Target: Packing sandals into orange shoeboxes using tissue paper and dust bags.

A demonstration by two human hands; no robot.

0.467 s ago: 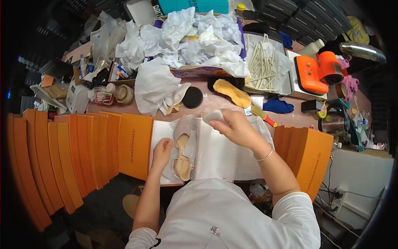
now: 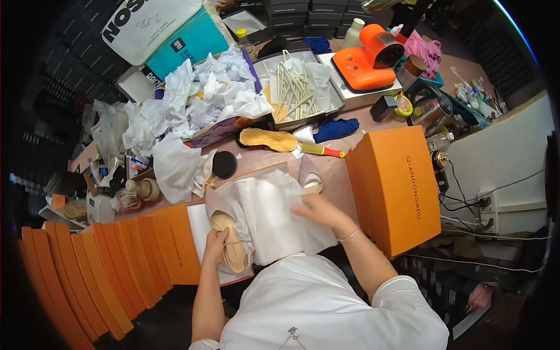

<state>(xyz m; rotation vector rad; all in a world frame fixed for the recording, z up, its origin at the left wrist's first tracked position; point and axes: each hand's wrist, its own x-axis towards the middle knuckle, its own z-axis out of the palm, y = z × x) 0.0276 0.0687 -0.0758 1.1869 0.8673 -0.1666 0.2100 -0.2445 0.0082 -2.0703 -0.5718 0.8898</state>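
Observation:
A pale, glittery slingback shoe [image 2: 217,205] with a beige insole lies toe away from me in an open shoe box lined with white paper [image 2: 199,227]. The fingers of my left hand [image 2: 214,246] close on the shoe's near left side by the strap. White tissue paper [image 2: 265,213] spreads to the right of that shoe. At the paper's right edge, my right hand [image 2: 322,213] reaches in with fingers stretched out and slightly blurred; nothing shows in it. Just beyond that hand, a matching shoe [image 2: 312,172] rests on the table, partly covered by the paper.
Orange shoe boxes [image 2: 116,256] stand in a row at left; a large orange box [image 2: 396,189] rises at right. Behind lie a round black lid [image 2: 224,164], a yellow insole [image 2: 268,140], a brush [image 2: 322,150], crumpled paper [image 2: 204,87], a tray of sticks [image 2: 300,87] and an orange device [image 2: 364,61].
My left hand has come down onto the shoe. My right hand has lowered toward the tissue paper, and the white piece it held no longer shows. The second shoe now shows. The view has turned rightward.

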